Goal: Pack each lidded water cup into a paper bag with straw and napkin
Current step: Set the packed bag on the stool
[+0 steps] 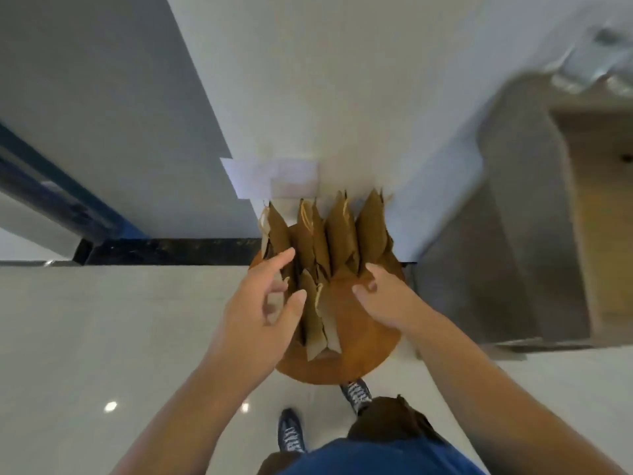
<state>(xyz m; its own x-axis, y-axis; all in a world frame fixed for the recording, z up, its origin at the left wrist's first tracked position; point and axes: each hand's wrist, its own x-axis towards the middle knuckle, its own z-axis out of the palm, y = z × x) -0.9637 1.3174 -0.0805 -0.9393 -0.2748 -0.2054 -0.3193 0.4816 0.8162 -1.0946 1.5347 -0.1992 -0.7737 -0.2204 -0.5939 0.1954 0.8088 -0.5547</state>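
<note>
As both hands hover over a small round wooden desk (363, 341) set against a white wall, a person in a blue top goes for a stock of brown paper bags (339, 234). The bags stand folded flat in a row along the far edge of the desk, tops leaning toward the wall. That arrangement seems meant to keep them upright and easy to pick off one at a time. At least one more bag (318, 323) sits nearer, between the two hands.

The left hand (263, 310) is spread wide, fingers and thumb apart, close to the leftmost bags and gripping nothing; whether a fingertip touches paper cannot be told. The right hand (383, 299) hangs over the bare wood just beside the near bag, fingers loosely curled and empty.

By the look of it, the step in hand is picking out a bag (no cup, straw or napkin shows anywhere in view), so the packing proper appears to lie ahead.

No brand or print can be made out on the bags. A white sheet (274, 180) fixed to the wall above them is too blurred to read. Dark laced shoes (358, 394) show on the pale glossy floor (102, 337) below.
</note>
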